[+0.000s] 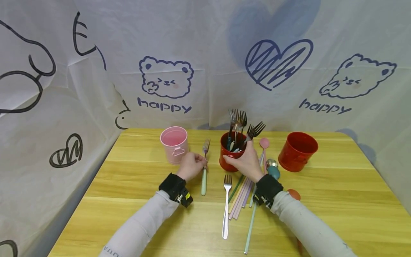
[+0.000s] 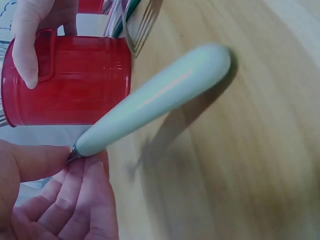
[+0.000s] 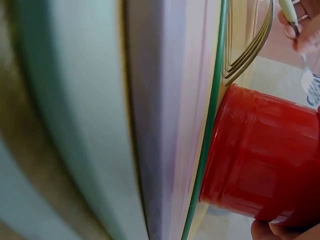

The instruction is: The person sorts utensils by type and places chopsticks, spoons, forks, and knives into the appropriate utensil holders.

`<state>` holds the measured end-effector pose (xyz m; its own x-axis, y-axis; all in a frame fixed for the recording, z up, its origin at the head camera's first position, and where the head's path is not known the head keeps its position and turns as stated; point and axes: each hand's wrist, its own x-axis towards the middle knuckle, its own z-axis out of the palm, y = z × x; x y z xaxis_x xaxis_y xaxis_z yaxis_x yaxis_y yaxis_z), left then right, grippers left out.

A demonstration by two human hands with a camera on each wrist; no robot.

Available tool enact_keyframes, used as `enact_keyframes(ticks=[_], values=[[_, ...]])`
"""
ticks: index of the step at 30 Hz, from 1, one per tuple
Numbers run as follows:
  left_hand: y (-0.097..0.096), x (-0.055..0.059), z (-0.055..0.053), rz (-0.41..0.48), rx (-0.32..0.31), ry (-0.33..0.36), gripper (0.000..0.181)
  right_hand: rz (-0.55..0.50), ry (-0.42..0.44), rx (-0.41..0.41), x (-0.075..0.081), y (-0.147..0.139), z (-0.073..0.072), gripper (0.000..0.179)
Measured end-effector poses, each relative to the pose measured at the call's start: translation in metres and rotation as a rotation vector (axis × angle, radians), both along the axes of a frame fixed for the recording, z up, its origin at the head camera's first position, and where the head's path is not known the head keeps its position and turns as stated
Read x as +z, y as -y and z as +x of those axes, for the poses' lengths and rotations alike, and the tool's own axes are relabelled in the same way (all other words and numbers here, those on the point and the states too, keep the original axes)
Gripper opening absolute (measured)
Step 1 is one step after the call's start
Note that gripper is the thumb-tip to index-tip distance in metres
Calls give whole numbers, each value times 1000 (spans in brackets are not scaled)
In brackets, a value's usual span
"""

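Observation:
My left hand point(image 1: 191, 166) pinches a fork point(image 1: 204, 182) with a pale green handle at its metal neck, tines pointing away from me. In the left wrist view the green handle point(image 2: 155, 100) is raised off the tabletop, its shadow beneath. To its right, a small red bucket point(image 1: 226, 162) stands upright with several forks point(image 1: 237, 119) in it, tines up. My right hand point(image 1: 248, 160) grips that bucket from its right side, with the thumb over the near wall by the wire handle. Another, all-metal fork point(image 1: 225, 214) lies on the table in front of the bucket.
A pink bucket point(image 1: 174, 150) stands at left, and a second red bucket point(image 1: 297, 153) at right. Pastel sticks point(image 1: 240, 200), a pink spoon point(image 1: 264, 143), a teal-handled spoon point(image 1: 273, 171) and an orange-red utensil point(image 1: 293, 194) lie around and under my right forearm. White cloth walls border the table.

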<state>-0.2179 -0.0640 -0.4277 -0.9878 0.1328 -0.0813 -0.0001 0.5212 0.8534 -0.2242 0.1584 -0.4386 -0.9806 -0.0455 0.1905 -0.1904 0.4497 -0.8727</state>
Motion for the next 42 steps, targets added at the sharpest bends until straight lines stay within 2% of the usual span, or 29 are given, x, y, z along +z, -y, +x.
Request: enact_keyframes(ticks=[5, 12, 16, 24, 30, 38, 42], values=[[-1, 9, -2, 16, 11, -60, 14, 2, 4, -1, 0, 0, 0, 98], [-1, 21, -7, -29, 16, -169, 16, -8, -6, 6, 0, 0, -1, 97], [-2, 29, -9, -11, 16, -206, 15, -12, -8, 12, 0, 0, -1, 96], [-7, 48, -12, -18, 62, -330, 17, -19, -13, 18, -1, -1, -1, 94], [-15, 65, -13, 21, 58, -416, 17, -4, -6, 9, 0, -1, 0, 94], [-29, 92, -16, 79, 46, -615, 16, -10, 2, 8, 0, -1, 0, 96], [-37, 100, -17, 132, 12, -666, 16, -23, -10, 10, 1, 0, -1, 95]])
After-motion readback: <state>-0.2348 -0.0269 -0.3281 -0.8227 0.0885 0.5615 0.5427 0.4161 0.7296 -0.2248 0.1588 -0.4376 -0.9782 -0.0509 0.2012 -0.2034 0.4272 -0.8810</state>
